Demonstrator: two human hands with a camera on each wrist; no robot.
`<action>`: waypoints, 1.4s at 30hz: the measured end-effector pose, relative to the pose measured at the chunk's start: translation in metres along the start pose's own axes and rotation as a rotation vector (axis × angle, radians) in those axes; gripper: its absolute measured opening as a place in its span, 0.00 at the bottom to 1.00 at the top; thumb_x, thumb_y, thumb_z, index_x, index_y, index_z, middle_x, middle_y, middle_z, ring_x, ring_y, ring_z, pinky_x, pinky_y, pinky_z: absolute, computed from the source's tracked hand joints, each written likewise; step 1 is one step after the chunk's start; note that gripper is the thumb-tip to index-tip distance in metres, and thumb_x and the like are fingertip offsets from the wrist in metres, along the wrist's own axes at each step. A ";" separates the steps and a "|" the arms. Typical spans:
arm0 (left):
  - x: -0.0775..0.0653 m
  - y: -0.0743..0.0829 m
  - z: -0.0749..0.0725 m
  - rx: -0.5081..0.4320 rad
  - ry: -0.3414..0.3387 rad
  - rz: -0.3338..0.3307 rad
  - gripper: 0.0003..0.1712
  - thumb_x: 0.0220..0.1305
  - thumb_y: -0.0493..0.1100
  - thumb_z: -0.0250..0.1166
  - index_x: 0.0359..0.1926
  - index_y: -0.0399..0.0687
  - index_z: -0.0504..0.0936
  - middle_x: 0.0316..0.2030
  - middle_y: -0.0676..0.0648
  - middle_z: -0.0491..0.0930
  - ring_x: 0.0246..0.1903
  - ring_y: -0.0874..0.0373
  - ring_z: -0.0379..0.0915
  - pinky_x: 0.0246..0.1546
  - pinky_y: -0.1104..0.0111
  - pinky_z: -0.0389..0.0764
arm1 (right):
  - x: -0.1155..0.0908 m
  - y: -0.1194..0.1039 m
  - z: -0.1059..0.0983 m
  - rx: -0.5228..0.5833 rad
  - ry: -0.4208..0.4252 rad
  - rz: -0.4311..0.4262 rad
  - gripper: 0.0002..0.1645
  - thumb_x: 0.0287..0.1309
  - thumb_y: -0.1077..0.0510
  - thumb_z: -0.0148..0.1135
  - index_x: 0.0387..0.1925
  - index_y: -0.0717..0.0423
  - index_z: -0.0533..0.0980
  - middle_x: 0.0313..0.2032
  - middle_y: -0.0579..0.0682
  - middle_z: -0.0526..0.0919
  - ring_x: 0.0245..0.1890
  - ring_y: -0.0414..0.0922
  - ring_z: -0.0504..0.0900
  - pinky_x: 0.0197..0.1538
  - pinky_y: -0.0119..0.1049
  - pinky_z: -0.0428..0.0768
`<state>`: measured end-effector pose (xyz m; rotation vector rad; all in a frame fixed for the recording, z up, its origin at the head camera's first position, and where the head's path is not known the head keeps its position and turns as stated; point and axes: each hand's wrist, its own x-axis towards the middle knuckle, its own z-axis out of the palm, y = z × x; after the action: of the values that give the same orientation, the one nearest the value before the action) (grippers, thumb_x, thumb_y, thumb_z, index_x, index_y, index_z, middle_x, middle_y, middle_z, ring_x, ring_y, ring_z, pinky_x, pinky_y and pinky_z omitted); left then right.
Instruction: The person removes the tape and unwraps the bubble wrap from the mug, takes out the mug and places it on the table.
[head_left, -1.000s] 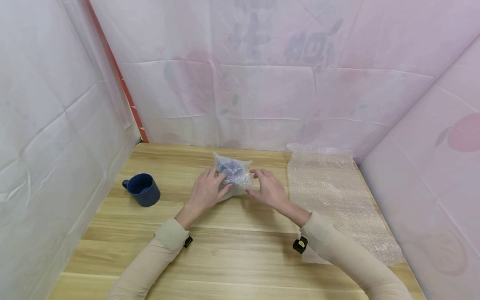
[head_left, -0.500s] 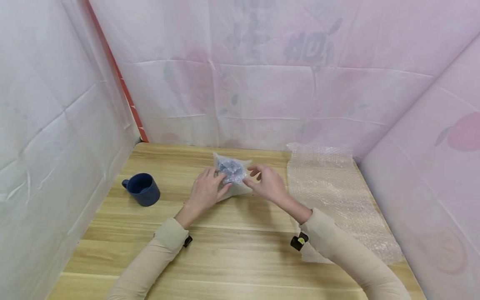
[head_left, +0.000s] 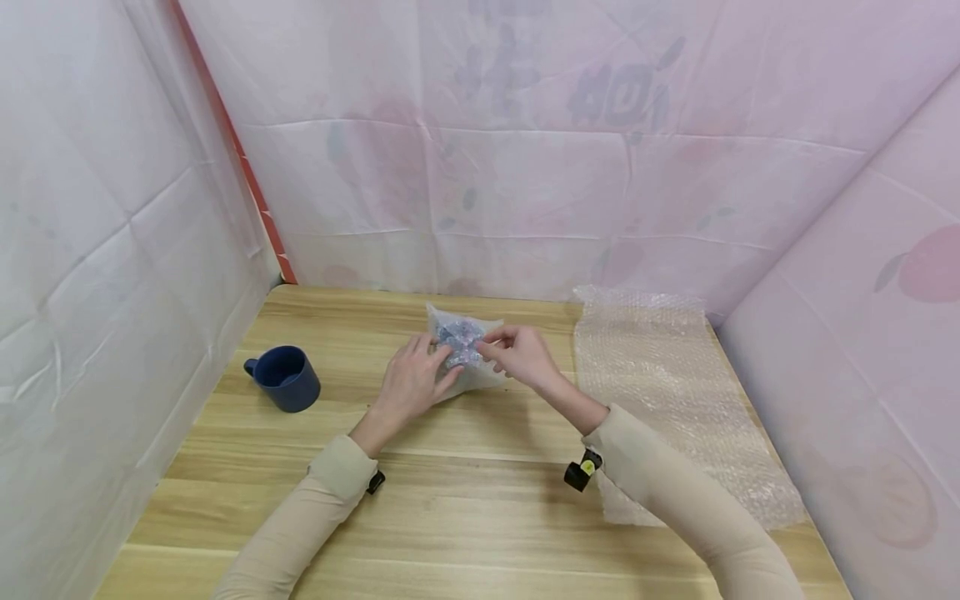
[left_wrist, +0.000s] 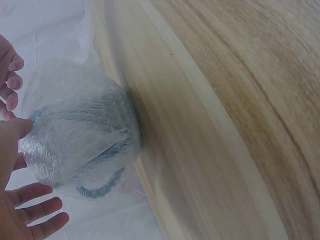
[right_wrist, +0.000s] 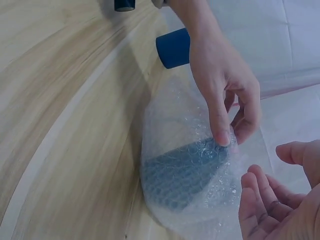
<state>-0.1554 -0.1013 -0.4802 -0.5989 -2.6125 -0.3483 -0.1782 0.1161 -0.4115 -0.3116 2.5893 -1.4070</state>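
Note:
In the middle of the table stands a blue mug wrapped in bubble wrap [head_left: 463,335]. Its handle [left_wrist: 102,187] shows through the plastic in the left wrist view. My left hand [head_left: 408,377] holds the bundle from the left, its thumb on the mug's upper edge and fingers bent over the side. My right hand [head_left: 522,354] hovers at the bundle's right side, fingers loosely bent. In the right wrist view a gap shows between the right thumb [right_wrist: 295,151] and fingers, with nothing between them.
An unwrapped dark blue mug [head_left: 287,381] stands to the left on the wooden table [head_left: 450,517]. A flat sheet of bubble wrap [head_left: 667,392] covers the table's right side. Pale curtains [head_left: 525,183] enclose the table at the back and both sides.
My right hand has moved left and slightly up, to the top right of the wrapped mug, its thumb and fingers drawn closer together. The left hand and the bundle have stayed put.

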 end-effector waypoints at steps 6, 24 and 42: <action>0.000 0.000 0.000 0.005 0.012 0.004 0.20 0.71 0.60 0.68 0.49 0.50 0.85 0.48 0.41 0.83 0.49 0.45 0.82 0.45 0.54 0.89 | 0.009 -0.003 0.004 0.101 -0.081 0.139 0.21 0.71 0.49 0.66 0.53 0.62 0.85 0.43 0.65 0.92 0.29 0.48 0.90 0.30 0.35 0.87; -0.001 -0.002 0.002 -0.001 0.016 0.011 0.20 0.71 0.60 0.68 0.47 0.49 0.86 0.49 0.40 0.83 0.50 0.45 0.82 0.47 0.54 0.89 | 0.027 -0.003 0.010 0.064 -0.137 0.253 0.18 0.70 0.49 0.67 0.47 0.61 0.87 0.27 0.51 0.91 0.27 0.50 0.90 0.39 0.48 0.92; -0.001 -0.002 0.002 0.015 0.017 0.006 0.19 0.72 0.60 0.67 0.46 0.49 0.86 0.49 0.40 0.83 0.49 0.44 0.82 0.47 0.54 0.89 | 0.036 -0.001 0.013 0.106 -0.156 0.302 0.16 0.70 0.49 0.67 0.42 0.59 0.88 0.19 0.43 0.85 0.19 0.38 0.83 0.27 0.32 0.84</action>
<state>-0.1563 -0.1023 -0.4824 -0.5955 -2.5947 -0.3297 -0.2093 0.0957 -0.4197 -0.0118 2.3102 -1.3460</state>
